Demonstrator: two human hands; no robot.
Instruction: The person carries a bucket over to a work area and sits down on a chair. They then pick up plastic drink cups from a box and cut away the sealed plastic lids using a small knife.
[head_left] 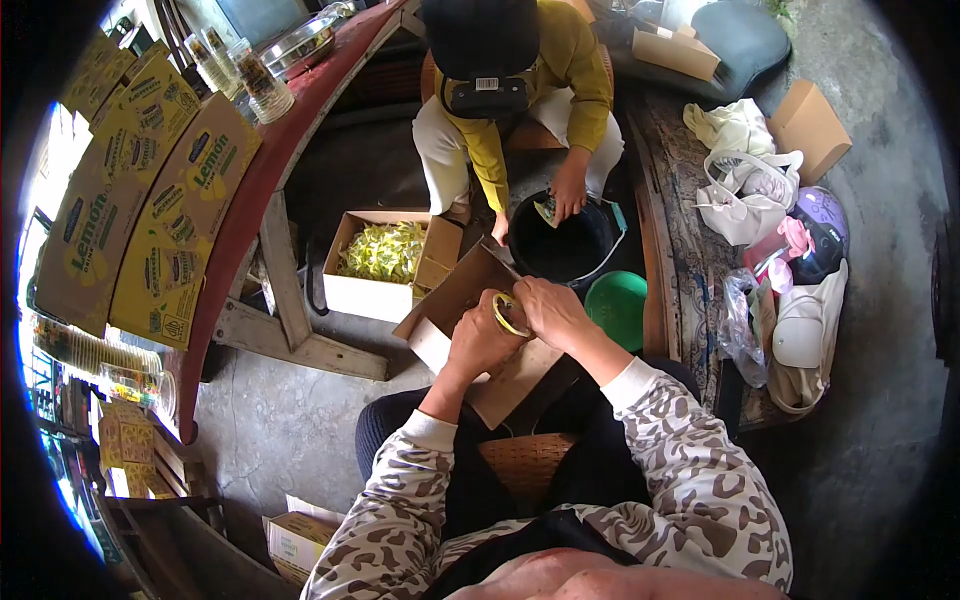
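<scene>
My left hand (478, 335) is wrapped round a small round item with a yellow rim (511, 314), too small to name surely. Against its right side, my right hand (546, 311) has its fingers pressed together; what they hold, if anything, is hidden. Both hands are above an open cardboard box (431, 342) in front of my lap, whose inside is mostly covered by them. Just beyond the box is a black bucket (563, 240). A green basin (615, 309) lies right of my right hand.
Opposite me sits a person in a yellow top (570, 50), one hand over the bucket. A box of yellow-green packets (382, 253) stands left. Lemon cartons (180, 230) line a red table (232, 235). Bags (745, 210) and a purple helmet (822, 225) are at the right.
</scene>
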